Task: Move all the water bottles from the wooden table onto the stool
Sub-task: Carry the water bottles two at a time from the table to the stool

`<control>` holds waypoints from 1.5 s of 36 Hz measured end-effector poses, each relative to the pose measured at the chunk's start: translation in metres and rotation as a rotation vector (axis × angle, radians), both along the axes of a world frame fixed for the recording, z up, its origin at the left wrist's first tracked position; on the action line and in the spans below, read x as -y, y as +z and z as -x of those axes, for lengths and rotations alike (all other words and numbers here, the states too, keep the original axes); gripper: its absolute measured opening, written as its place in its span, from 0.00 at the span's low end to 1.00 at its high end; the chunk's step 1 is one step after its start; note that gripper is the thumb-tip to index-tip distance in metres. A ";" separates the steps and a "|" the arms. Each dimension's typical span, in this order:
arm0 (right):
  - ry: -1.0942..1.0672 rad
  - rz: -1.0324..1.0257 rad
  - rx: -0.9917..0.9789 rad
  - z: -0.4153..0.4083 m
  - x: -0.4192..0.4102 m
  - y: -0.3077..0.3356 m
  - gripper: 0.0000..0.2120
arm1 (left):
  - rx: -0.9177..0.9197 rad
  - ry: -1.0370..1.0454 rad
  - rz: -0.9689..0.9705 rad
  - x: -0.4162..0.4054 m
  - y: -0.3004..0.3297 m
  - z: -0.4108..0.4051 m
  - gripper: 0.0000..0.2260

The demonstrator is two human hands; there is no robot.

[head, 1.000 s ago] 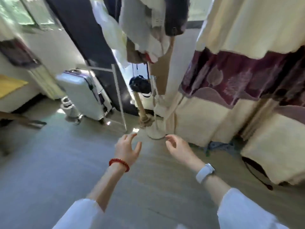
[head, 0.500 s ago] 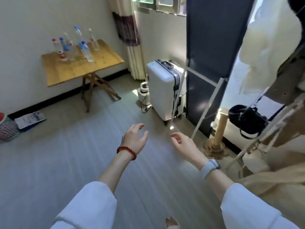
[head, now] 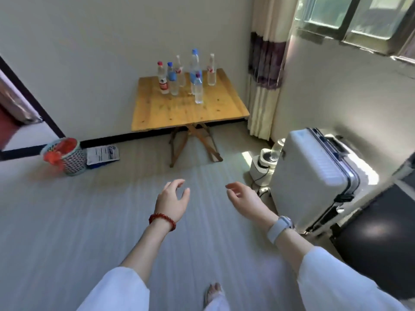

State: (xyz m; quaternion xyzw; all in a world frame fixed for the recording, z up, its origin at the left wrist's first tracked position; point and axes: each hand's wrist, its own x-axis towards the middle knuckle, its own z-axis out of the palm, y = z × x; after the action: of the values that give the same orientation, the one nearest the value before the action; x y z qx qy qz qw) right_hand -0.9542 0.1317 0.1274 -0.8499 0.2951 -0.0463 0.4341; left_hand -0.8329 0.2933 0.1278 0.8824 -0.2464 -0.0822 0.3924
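At about ten o'clock on the floor we see a mesh waste basket lined with a red bag point(head: 65, 157), and just beside it a printed white packet point(head: 102, 154) lying flat by the skirting. Our left hand point(head: 171, 202), with a red bead bracelet point(head: 162, 220) at its wrist, hangs in the air with fingers loosely curved and holding nothing.

At twelve o'clock, against the far wall, stands the square wooden folding table point(head: 187, 108). On its back half the clear plastic water bottles point(head: 195, 72) stand upright in a loose cluster, six as far as we can count: a red-capped one point(head: 162, 78) at the left, the tallest blue-capped one in the middle, a short one point(head: 198, 88) nearest us. None has been moved yet.

Our right hand point(head: 246, 200), with a pale wristwatch point(head: 279, 227) on its wrist, is likewise relaxed and empty. At two o'clock a white hard-shell suitcase point(head: 314, 176) stands by the curtain, with a small white appliance point(head: 263, 162) near its foot.

The stool is not in view. We judge the step in hand to be walking up to the table. To do it well we should close in squarely, take the nearest short bottle first so we do not knock the cluster, and grip each body low, one per hand.
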 end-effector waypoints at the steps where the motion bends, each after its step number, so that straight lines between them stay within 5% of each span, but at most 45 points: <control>1: 0.010 -0.006 0.003 -0.026 0.013 0.005 0.15 | 0.010 0.011 0.009 0.013 0.004 -0.026 0.12; 22: 0.018 -0.030 0.054 -0.439 0.304 0.004 0.14 | 0.006 0.045 -0.005 0.300 -0.004 -0.427 0.12; 36: 0.178 -0.049 0.059 -0.714 0.359 -0.018 0.14 | -0.068 0.213 0.001 0.339 -0.022 -0.666 0.14; 41: 0.081 -0.063 0.063 -0.804 0.372 -0.042 0.20 | -0.135 0.203 0.017 0.360 -0.044 -0.763 0.19; 49: -0.139 -0.186 0.060 -0.943 0.400 -0.076 0.43 | -0.302 0.057 0.018 0.413 -0.080 -0.926 0.33; 54: -0.181 -0.208 0.132 -0.985 0.407 -0.094 0.41 | -0.349 -0.034 0.105 0.448 -0.093 -0.985 0.37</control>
State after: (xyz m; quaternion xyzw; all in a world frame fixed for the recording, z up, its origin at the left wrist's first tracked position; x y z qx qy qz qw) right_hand 0.0306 -0.2749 0.0336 -0.7653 0.3446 -0.1099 0.5323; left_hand 0.1518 -0.1543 0.0349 0.8287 -0.1935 -0.2278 0.4733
